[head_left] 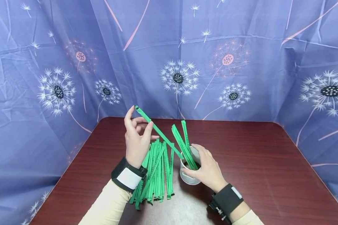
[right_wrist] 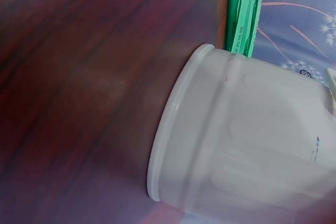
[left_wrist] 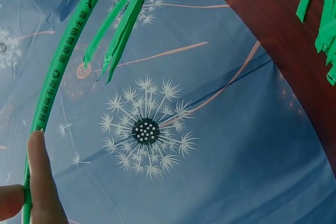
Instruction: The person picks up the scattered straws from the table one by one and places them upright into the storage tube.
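Between thumb and fingertips my left hand (head_left: 138,139) pinches a long green wrapped straw (head_left: 161,134), printed with dark characters in the left wrist view. It slants down to the right, its lower end right at the rim of a whitish cup (head_left: 189,180). Inside the cup, a few green wrapped straws (head_left: 181,143) lean up and to the left. My right hand (head_left: 209,168) grips the cup from its right side, thumb in front and fingers behind. Large in the right wrist view, the cup wall (right_wrist: 247,124) appears on its side; the right fingers are hardly visible there.
A pile of several green wrapped straws (head_left: 157,175) lies left of the cup, under the left wrist. The dark red-brown wooden table (head_left: 270,175) has rounded far corners. Blue dandelion-print cloth (head_left: 146,78) hangs behind it and along both sides.
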Demonstrator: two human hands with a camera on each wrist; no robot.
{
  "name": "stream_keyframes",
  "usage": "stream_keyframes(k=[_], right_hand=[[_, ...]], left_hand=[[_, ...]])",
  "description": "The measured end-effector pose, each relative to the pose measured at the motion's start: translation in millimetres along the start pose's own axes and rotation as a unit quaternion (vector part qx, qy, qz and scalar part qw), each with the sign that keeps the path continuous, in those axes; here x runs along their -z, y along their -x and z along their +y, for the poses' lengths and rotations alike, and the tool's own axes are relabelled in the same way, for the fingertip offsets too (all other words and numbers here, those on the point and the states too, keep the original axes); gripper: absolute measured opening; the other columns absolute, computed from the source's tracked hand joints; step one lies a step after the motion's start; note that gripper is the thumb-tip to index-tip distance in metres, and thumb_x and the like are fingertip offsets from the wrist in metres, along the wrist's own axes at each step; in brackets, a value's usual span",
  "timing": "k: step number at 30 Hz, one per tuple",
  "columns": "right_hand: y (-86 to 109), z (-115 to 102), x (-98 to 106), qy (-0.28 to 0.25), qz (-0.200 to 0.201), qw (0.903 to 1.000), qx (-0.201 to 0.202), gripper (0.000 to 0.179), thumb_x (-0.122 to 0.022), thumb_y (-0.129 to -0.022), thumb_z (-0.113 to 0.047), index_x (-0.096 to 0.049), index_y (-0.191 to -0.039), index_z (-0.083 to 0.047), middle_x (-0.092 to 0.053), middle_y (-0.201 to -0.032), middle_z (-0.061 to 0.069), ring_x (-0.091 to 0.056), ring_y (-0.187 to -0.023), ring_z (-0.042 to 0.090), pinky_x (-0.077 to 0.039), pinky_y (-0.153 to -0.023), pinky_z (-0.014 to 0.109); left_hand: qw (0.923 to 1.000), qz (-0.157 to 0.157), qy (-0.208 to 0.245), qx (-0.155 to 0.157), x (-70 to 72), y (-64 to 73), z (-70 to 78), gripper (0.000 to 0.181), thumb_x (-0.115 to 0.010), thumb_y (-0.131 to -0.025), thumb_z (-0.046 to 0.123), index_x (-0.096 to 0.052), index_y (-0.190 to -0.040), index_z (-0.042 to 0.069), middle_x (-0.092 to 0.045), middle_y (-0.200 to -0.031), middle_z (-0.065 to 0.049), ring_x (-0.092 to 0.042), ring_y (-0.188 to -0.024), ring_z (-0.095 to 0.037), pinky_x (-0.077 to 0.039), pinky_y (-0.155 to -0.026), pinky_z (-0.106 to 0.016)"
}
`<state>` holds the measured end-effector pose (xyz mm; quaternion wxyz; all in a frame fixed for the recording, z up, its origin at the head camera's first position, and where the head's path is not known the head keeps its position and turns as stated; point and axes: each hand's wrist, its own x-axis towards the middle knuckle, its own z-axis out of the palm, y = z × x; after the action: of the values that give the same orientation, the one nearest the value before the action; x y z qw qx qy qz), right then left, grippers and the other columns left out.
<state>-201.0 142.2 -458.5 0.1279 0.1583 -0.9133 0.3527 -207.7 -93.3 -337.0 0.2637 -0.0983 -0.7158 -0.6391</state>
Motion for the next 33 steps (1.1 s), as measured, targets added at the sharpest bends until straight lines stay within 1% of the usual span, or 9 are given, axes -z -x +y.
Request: stream_keyframes(k=[1,3,8,10,16,21,25,28,33], right_hand=[[0.2,0.1,0.0,-0.001,0.000,1.0000,0.000,0.094,-0.082,-0.071,-0.059,-0.039,-0.148,-0.025,-0.051,-0.143,0.001,-0.049,-0.127,0.025,-0.051,-0.090,0.055],[0.4,0.6,-0.2,-0.002,0.001,1.0000,0.001,0.094,-0.081,-0.072,-0.059,-0.038,-0.148,-0.025,-0.051,-0.144,0.001,-0.049,-0.127,0.025,-0.050,-0.090,0.056],[0.2,1.3,-0.8,-0.004,0.001,1.0000,0.002,0.094,-0.081,-0.072,-0.059,-0.039,-0.148,-0.025,-0.051,-0.143,0.000,-0.049,-0.127,0.025,-0.051,-0.090,0.056],[0.4,1.1,-1.1,-0.004,0.001,1.0000,0.002,0.094,-0.081,-0.071,-0.059,-0.039,-0.148,-0.026,-0.051,-0.143,-0.001,-0.049,-0.127,0.024,-0.051,-0.090,0.055],[0.3,0.3,-1.5,0.001,0.001,1.0000,0.001,0.094,-0.082,-0.071,-0.058,-0.038,-0.148,-0.026,-0.050,-0.144,-0.001,-0.048,-0.129,0.024,-0.050,-0.091,0.056],[0.5,0.1,-0.6,0.004,0.006,1.0000,0.006,0.094,-0.083,-0.071,-0.057,-0.038,-0.148,-0.025,-0.050,-0.144,0.000,-0.048,-0.129,0.025,-0.050,-0.090,0.057],[0.7,0.3,-0.8,0.005,0.008,0.9999,0.008,0.094,-0.083,-0.071,-0.056,-0.038,-0.148,-0.025,-0.051,-0.144,0.000,-0.049,-0.129,0.025,-0.051,-0.090,0.057],[0.8,-0.1,-0.8,0.005,0.004,1.0000,0.004,0.094,-0.082,-0.072,-0.056,-0.038,-0.148,-0.025,-0.050,-0.144,0.000,-0.048,-0.129,0.025,-0.050,-0.091,0.056],[0.3,-0.8,-1.0,0.004,0.002,1.0000,0.002,0.094,-0.082,-0.072,-0.056,-0.039,-0.148,-0.023,-0.050,-0.144,0.000,-0.048,-0.130,0.025,-0.050,-0.092,0.056]], left_hand=[[1.0000,-0.001,0.001,0.001,0.1,0.1,0.1,0.075,-0.062,-0.095,0.004,-0.019,-0.155,0.020,-0.054,-0.108,-0.011,-0.064,-0.085,-0.010,-0.061,-0.059,-0.035],[1.0000,-0.008,-0.003,-0.002,-0.1,0.7,-1.7,0.075,-0.062,-0.095,0.004,-0.020,-0.155,0.021,-0.054,-0.108,-0.012,-0.065,-0.086,-0.013,-0.061,-0.059,-0.035],[0.9992,-0.033,-0.023,-0.008,-2.8,3.9,-9.9,0.070,-0.064,-0.094,0.002,-0.028,-0.152,0.016,-0.054,-0.109,-0.016,-0.066,-0.091,-0.029,-0.061,-0.061,-0.033],[0.9987,-0.040,-0.031,-0.007,-4.5,5.6,-13.5,0.068,-0.066,-0.093,0.002,-0.030,-0.150,0.015,-0.055,-0.110,-0.017,-0.066,-0.092,-0.031,-0.061,-0.061,-0.031],[0.9963,-0.051,-0.069,-0.005,-9.2,7.9,-26.5,0.067,-0.069,-0.091,0.003,-0.034,-0.147,0.013,-0.058,-0.109,-0.015,-0.067,-0.091,-0.029,-0.060,-0.061,-0.027],[0.9939,-0.065,-0.090,-0.004,-14.6,12.1,-32.1,0.065,-0.070,-0.090,0.002,-0.035,-0.145,0.010,-0.060,-0.106,-0.017,-0.068,-0.089,-0.030,-0.060,-0.060,-0.030],[0.9905,-0.070,-0.118,-0.004,-20.3,17.1,-38.0,0.063,-0.071,-0.090,0.005,-0.038,-0.143,0.009,-0.061,-0.104,-0.015,-0.069,-0.086,-0.027,-0.058,-0.059,-0.026],[0.9886,-0.080,-0.128,0.002,-24.6,20.0,-43.2,0.062,-0.072,-0.090,0.006,-0.039,-0.141,0.009,-0.061,-0.103,-0.013,-0.068,-0.083,-0.025,-0.057,-0.059,-0.023],[0.9860,-0.103,-0.130,0.016,-30.2,23.5,-49.4,0.060,-0.072,-0.089,0.006,-0.040,-0.140,0.009,-0.061,-0.102,-0.012,-0.067,-0.080,-0.023,-0.056,-0.058,-0.023]])
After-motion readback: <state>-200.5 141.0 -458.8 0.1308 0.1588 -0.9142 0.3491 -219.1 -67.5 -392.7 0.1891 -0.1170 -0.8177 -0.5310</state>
